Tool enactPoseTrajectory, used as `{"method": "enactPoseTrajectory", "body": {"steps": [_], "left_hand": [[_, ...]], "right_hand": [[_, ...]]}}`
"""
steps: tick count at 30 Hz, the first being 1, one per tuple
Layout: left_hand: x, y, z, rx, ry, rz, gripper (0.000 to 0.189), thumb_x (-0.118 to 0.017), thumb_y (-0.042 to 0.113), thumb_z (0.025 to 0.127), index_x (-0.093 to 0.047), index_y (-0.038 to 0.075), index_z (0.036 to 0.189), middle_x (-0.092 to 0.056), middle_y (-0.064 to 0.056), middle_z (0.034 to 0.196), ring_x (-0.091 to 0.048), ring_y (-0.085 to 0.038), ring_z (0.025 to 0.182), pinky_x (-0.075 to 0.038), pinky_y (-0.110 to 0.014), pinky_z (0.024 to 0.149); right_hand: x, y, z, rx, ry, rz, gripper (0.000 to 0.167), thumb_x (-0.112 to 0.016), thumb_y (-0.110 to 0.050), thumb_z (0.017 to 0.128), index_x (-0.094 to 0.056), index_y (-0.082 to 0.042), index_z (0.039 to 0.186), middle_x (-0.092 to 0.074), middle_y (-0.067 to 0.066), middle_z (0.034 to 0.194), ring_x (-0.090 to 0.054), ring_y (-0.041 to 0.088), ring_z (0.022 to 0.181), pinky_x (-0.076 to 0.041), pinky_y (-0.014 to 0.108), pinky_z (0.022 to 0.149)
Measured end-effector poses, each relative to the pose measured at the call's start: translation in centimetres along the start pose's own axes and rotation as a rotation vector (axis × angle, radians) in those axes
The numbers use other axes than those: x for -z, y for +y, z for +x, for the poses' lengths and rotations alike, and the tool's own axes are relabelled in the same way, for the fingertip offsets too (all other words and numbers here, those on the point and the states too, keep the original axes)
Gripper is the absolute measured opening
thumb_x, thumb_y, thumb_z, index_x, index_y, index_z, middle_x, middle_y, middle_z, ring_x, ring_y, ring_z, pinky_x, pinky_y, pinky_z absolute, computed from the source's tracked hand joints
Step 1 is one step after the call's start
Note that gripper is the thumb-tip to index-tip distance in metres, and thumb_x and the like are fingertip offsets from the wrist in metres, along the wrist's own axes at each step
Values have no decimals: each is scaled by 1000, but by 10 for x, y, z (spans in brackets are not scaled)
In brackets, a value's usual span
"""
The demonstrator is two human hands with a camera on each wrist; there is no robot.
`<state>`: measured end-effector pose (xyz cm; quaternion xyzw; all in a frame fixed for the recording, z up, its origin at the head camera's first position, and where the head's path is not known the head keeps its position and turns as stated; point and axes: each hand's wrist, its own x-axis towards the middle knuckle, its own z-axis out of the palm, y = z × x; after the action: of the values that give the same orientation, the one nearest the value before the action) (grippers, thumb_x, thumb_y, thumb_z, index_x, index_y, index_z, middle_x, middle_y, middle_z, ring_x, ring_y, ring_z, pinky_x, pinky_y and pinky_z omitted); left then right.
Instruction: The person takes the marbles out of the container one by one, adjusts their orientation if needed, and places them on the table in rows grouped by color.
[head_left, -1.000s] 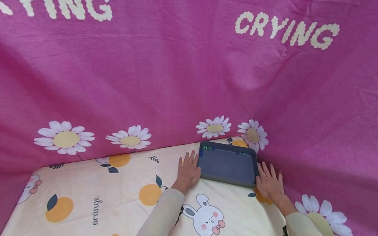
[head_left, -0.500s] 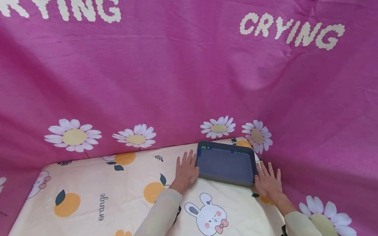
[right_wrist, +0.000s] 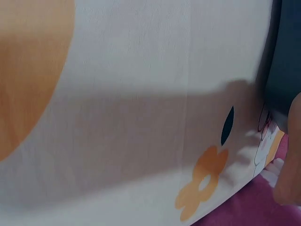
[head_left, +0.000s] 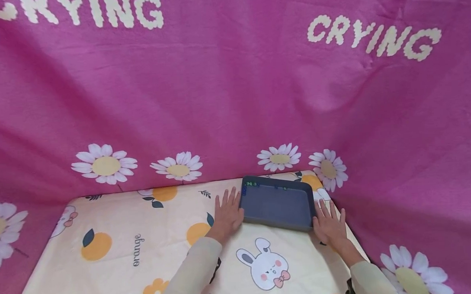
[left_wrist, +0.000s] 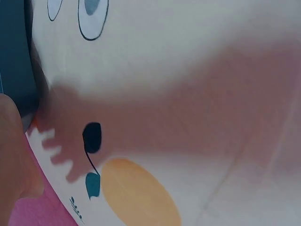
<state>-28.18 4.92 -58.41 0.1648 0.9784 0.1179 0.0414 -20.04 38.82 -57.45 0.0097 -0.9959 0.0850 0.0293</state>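
Observation:
A dark grey rectangular tray (head_left: 277, 208) is near the table's far right corner, with small green and blue beads (head_left: 252, 184) lying mostly in its far left corner. Two more beads (head_left: 280, 188) sit along its far wall. My left hand (head_left: 227, 214) lies against the tray's left side with fingers straight and spread. Against the right side, my right hand (head_left: 329, 225) presses likewise. Each wrist view catches only a tray edge, part of a hand (left_wrist: 14, 160) and a shadow on the cloth. Whether the tray touches the cloth I cannot tell.
A pale cloth with oranges, rabbits and flowers covers the table (head_left: 164, 236). Behind it and along the right side hangs a magenta curtain (head_left: 218, 100) with daisies and white lettering, close to the right hand.
Both hands and the tray have shifted left over the cloth. The two beads by the far wall have moved left inside the tray. The head view has turned slightly left.

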Motion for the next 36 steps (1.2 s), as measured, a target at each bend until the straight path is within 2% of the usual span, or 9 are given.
{"method": "enactPoseTrajectory", "body": {"steps": [11, 18, 27, 33, 36], "left_hand": [[14, -14, -14, 51, -44, 30, 60, -30, 38, 106, -18, 16, 161, -3, -3, 168, -1, -29, 152, 0, -55, 119], [19, -26, -22, 76, -37, 36, 61, -32, 39, 106, -19, 16, 161, -5, -4, 168, -4, -30, 152, -1, -56, 118], [19, -46, -33, 129, -28, 34, 62, -34, 41, 105, -21, 17, 161, -5, -4, 168, -1, -30, 152, 2, -56, 118], [25, -57, -43, 151, -33, 44, 63, -35, 42, 105, -21, 16, 161, -4, -5, 167, 0, -30, 152, 1, -58, 118], [29, -62, -48, 148, -14, 41, 63, -36, 41, 105, -23, 15, 160, -7, -7, 167, -2, -32, 152, 0, -59, 117]], "right_hand": [[-4, -19, 5, 20, -26, -21, 56, -36, -22, 104, -30, 4, 153, -23, 25, 159, -9, 50, 146, 1, 72, 110], [-7, -32, 11, 19, -47, 11, 57, -36, -23, 104, -27, 3, 155, -22, 24, 160, -6, 49, 147, 7, 71, 110], [-13, -54, 19, 45, -49, 0, 57, -36, -23, 104, -29, 2, 154, -23, 23, 160, -9, 48, 147, 5, 71, 110], [-15, -68, 21, 63, -43, -11, 59, -37, -26, 104, -27, 0, 156, -25, 21, 160, -10, 48, 147, 3, 70, 111], [-16, -74, 23, 71, -35, -9, 59, -37, -26, 104, -27, 1, 156, -25, 21, 160, -10, 48, 147, 3, 70, 112]]}}
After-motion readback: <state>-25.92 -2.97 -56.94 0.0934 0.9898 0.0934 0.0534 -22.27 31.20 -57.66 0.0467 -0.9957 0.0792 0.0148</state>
